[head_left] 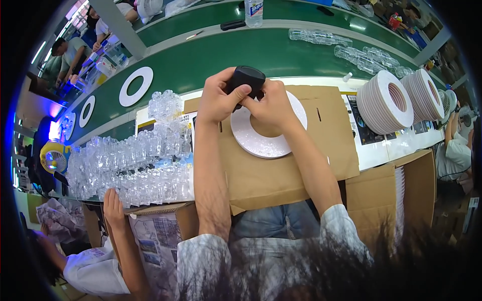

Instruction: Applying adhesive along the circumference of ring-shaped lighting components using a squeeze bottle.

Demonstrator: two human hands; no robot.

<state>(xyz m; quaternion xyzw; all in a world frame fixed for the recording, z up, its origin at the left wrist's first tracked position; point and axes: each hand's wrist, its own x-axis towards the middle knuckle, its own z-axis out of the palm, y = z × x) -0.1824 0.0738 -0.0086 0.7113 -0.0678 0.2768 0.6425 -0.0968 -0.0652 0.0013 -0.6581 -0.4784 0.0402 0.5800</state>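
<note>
Clasping a black rounded object (248,77), the left hand (217,99) and right hand (273,103) had their fingers wrapped around it; I saw a white ring (264,149) beneath those fingers, on brown cardboard (329,123).

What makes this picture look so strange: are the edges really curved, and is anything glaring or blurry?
In the head view, the fisheye lens bows the green bench and the corners go black; in the same view, blue-violet glare shows above the yellow fan, the dark hair low down looks soft, and the black object fairly crisp.
</note>
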